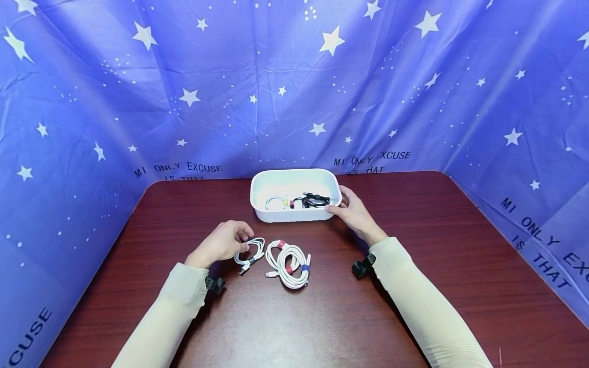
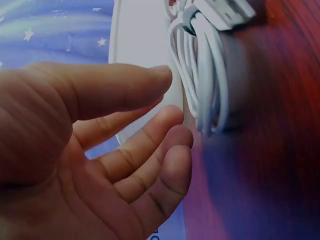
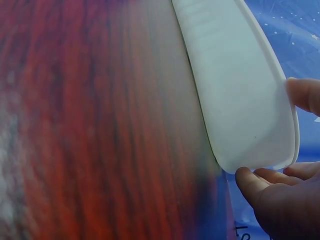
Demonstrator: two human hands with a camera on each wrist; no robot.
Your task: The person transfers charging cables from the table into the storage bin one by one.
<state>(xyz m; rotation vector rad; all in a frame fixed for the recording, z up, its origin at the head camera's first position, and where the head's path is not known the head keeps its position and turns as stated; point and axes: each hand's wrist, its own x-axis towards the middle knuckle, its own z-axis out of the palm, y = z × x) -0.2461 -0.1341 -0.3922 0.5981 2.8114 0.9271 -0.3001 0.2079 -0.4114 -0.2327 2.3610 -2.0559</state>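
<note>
Beside a small coiled white USB cable (image 2: 205, 75) with a dark tie, my left hand (image 1: 224, 241) hovers with fingers loosely bent. A gap shows between its thumb and fingertips in the left wrist view, with nothing held there. My right hand (image 1: 359, 215) grips the right end of a white plastic bin (image 1: 294, 216), thumb at the rim and fingers against the outer wall. Inside the bin lie a black cable bundle (image 1: 316, 200) and a thin white cable (image 1: 271, 200) with a yellow tie.
Two thicker white cable coils overlap on the table in front of the bin, one with red ties (image 1: 281, 245), the other with a blue tie (image 1: 305, 267). The dark red wooden table (image 1: 414, 220) meets a blue starry curtain (image 1: 276, 122) behind and at both sides.
</note>
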